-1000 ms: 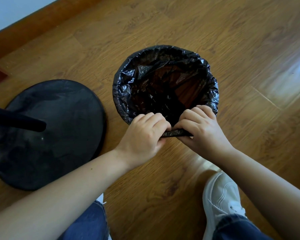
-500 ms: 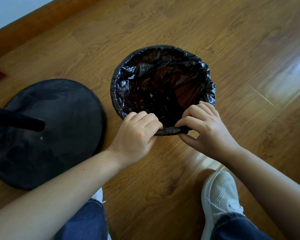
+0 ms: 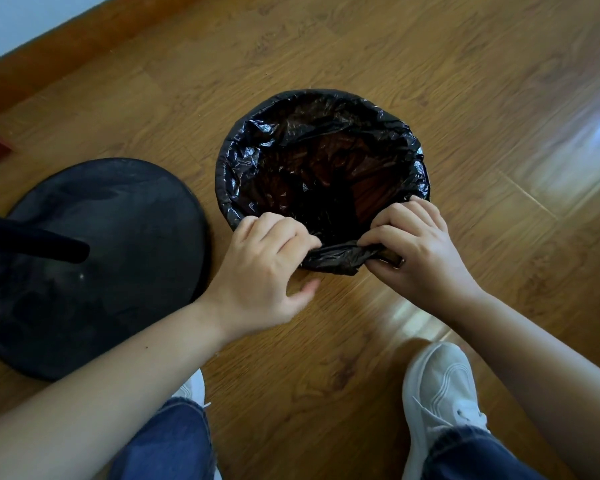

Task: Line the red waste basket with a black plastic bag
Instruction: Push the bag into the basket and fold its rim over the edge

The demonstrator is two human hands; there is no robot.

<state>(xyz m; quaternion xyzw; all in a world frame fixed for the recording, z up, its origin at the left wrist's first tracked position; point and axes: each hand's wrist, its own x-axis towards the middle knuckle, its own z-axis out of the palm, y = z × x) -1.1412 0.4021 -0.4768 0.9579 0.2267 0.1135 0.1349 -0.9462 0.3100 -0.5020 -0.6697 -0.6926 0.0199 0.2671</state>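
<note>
Left of the waste basket (image 3: 371,199) sits a round black stand base (image 3: 84,265). At the basket's near rim, the left hand (image 3: 267,268) hooks its fingers over the black plastic bag (image 3: 326,147), already draped round the rim. The right hand (image 3: 420,251) pinches the twisted slack. I'd keep that twist taut and tuck it under the rim.

At your left a round black stand base (image 3: 118,209) is sitting on the wooden floor (image 3: 465,98), its pole (image 3: 32,241) running off-frame; your white shoe (image 3: 440,393) is resting nearby.
</note>
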